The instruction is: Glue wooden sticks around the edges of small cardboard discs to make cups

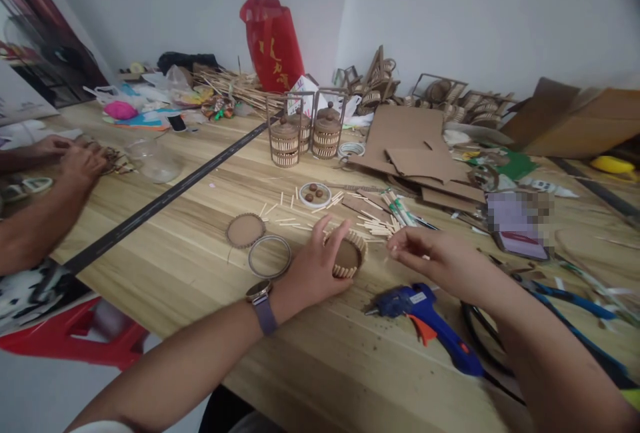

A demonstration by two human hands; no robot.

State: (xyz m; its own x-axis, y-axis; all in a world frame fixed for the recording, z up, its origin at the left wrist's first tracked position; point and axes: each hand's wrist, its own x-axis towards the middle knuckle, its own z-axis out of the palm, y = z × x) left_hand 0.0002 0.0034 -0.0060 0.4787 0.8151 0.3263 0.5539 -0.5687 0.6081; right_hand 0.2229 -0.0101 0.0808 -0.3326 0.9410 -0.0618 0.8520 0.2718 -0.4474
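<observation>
My left hand [316,265], with a watch on its wrist, curves around the left side of a small round basket [359,258]. Short light sticks stand upright around the basket's brown base. To its right, my right hand [425,252] is closed in a pinch; whatever is between the fingertips is too small to make out. A blue hot glue gun [425,323] with an orange trigger lies below that hand. Left of the basket lie a bare ring [269,257] and a brown disc [245,229] with a corded rim. Loose short sticks [379,225] are scattered behind the basket.
Finished lidded baskets in frames [285,140] stand farther back. Cardboard sheets [405,133] and a phone [517,226] lie to the right, with blue-handled pliers [575,300] nearby. Another person's hands [83,160] work at the left beside a clear jar [154,160].
</observation>
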